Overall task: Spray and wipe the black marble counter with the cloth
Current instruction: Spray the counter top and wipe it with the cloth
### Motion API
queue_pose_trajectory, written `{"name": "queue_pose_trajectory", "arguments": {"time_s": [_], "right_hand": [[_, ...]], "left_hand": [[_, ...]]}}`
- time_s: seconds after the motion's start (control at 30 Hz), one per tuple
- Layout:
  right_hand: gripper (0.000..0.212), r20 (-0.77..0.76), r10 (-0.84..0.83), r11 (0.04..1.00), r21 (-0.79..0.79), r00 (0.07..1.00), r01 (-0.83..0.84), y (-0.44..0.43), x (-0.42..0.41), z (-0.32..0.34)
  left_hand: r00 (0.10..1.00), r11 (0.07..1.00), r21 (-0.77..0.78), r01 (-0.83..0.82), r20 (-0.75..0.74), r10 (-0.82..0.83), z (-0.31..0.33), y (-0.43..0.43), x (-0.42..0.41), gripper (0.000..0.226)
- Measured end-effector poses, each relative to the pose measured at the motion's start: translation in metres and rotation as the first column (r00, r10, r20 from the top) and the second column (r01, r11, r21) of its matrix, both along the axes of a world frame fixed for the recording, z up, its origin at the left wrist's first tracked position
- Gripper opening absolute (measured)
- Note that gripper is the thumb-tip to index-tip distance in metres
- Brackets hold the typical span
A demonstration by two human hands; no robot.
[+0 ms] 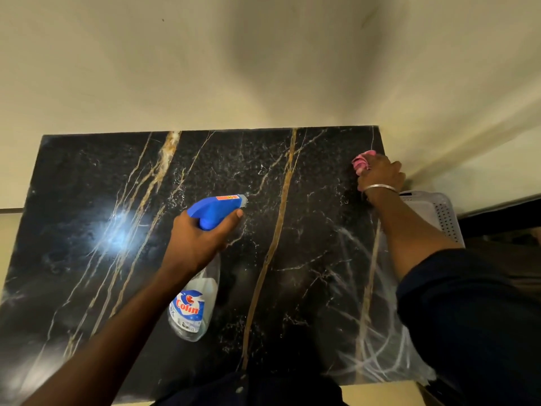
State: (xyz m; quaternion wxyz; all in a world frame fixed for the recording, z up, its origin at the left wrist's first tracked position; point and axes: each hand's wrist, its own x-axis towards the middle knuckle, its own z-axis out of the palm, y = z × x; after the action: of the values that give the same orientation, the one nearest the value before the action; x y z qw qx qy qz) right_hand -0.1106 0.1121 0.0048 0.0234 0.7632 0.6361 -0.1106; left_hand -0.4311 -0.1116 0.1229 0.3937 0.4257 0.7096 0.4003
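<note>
Head-camera view, looking down on a black marble surface (307, 235) with gold and white veins, backed by a cream wall (205, 68).

Left hand (199, 238) near the middle, fingers (234, 214) curled round the neck of a clear spray bottle (194, 306) with a blue trigger head. Index finger laid along the trigger, nozzle pointing toward the far right. Bottle tilted, base toward the near edge; resting on the marble or held just above it, hard to tell.

Right hand (380, 174) at the far right corner, fingers (369, 171) closed tight on a bunched pink cloth (361, 162), pressing it to the marble just beside the wall. Metal bangle (380, 187) at the wrist. White perforated basket (439, 215) beyond the right edge, just beside that forearm.

Pale wet streaks (380, 332) across the near right part. On the left part only a bright glare, no streaks visible.

Likely step: spraying the middle while wiping the corner.

Possible trouble from here:
- Mist drifting onto the wall or the right forearm, given a nozzle aimed that way.
- Cleaner drying into streaks, given a small wadded cloth covering little at each pass.
- Left half missed altogether.
- Cloth or wrist knocking the basket at the edge.
- Bottle slipping from wet fingers.
</note>
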Motion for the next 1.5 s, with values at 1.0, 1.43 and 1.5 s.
{"name": "queue_pose_trajectory", "arguments": {"time_s": [1.0,1.43,1.5], "right_hand": [[0.055,-0.071,0.336,0.942,0.047,0.939,-0.333,-0.187,-0.117,-0.014],[0.056,-0.053,-0.087,0.996,0.023,0.995,0.089,-0.158,0.037,-0.010],[0.057,-0.052,-0.156,0.987,0.033,0.986,0.157,-0.164,0.017,-0.012]], "left_hand": [[0.998,1.000,0.011,0.001,0.061,-0.002,-0.008,-0.016,0.013,0.020],[0.998,0.998,0.009,0.056,0.007,-0.056,0.004,-0.028,0.002,0.031],[0.998,0.998,0.013,0.056,0.009,-0.056,0.004,-0.031,0.002,0.030]]}}
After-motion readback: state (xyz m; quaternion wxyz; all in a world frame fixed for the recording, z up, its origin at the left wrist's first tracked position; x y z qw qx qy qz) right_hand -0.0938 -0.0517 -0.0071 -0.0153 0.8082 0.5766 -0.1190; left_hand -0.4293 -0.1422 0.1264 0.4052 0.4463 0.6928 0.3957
